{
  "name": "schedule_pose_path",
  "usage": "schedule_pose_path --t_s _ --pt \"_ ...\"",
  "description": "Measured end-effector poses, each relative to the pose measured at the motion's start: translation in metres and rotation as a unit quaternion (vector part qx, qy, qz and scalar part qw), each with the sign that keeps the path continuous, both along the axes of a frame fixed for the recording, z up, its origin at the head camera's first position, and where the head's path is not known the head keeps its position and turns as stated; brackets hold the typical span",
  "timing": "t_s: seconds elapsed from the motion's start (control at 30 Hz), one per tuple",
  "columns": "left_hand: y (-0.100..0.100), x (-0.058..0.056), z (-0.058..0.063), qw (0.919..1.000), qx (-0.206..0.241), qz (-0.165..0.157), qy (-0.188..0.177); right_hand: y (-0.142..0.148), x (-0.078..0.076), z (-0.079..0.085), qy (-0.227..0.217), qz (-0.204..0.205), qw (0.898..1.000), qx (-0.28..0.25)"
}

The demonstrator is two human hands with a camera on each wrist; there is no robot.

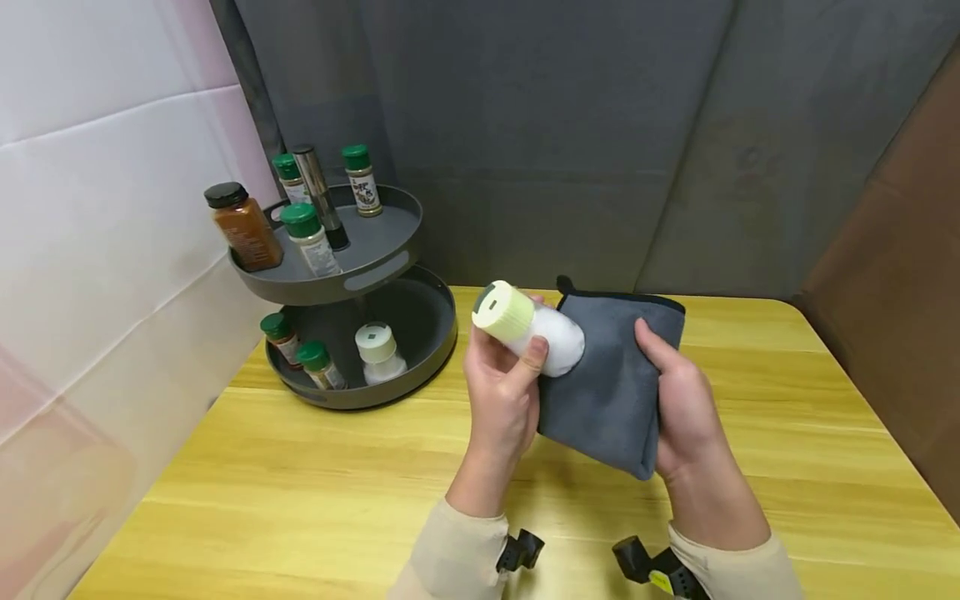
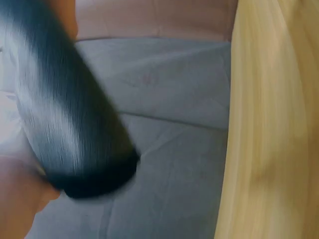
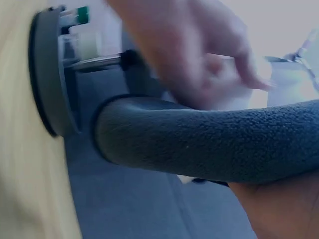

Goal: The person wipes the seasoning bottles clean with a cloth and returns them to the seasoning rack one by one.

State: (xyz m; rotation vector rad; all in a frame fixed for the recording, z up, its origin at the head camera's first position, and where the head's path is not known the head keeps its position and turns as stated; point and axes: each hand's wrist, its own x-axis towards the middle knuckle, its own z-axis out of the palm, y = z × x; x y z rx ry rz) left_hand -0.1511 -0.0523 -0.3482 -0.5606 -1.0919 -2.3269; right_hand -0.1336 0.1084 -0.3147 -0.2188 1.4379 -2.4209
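Observation:
My left hand (image 1: 501, 398) grips a white shaker bottle (image 1: 562, 340) with a pale green cap, its thumb across the side. The bottle is tilted, cap toward the upper left. A folded grey cloth (image 1: 603, 400) with black edging is held in my right hand (image 1: 688, 408), thumb on its front face. The bottle's base end overlaps the cloth in the head view; whether they touch I cannot tell. The cloth (image 2: 70, 114) looms large and blurred in the left wrist view. In the right wrist view the cloth (image 3: 214, 144) partly covers the left hand (image 3: 174, 45).
A dark two-tier round rack (image 1: 375, 287) stands at the left of the wooden table (image 1: 315, 492). Green-capped spice jars, an orange-brown jar (image 1: 246, 233) and a metallic cylinder (image 1: 318, 192) stand on its upper tier. Below sits another pale-capped shaker (image 1: 380, 354). Grey fabric hangs behind.

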Motion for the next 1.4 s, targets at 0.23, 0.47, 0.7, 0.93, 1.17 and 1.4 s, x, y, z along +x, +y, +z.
schedule_pose_path --t_s 0.23,0.47,0.7,0.93,1.17,1.4 --pt "-0.002 0.003 0.000 0.9997 -0.018 -0.012 0.009 -0.012 0.006 -0.008 -0.007 0.067 0.997 0.023" --pt "-0.003 0.002 0.001 0.9991 -0.035 -0.011 0.020 -0.001 -0.003 -0.004 -0.012 0.052 0.998 -0.033" --pt "-0.002 0.001 -0.004 0.9989 -0.043 -0.012 0.012 -0.008 0.001 -0.015 -0.023 0.089 0.996 0.004" --pt "0.000 0.004 -0.001 0.9996 -0.025 -0.009 0.006 -0.001 0.001 -0.005 -0.003 0.019 1.000 -0.018" --pt "-0.003 0.003 0.000 0.9984 -0.054 0.014 -0.006 -0.005 0.004 -0.022 -0.014 0.096 0.995 0.003" --pt "-0.015 0.007 -0.010 0.9894 -0.117 0.050 -0.069 0.023 -0.001 -0.031 -0.034 0.066 0.997 -0.031"
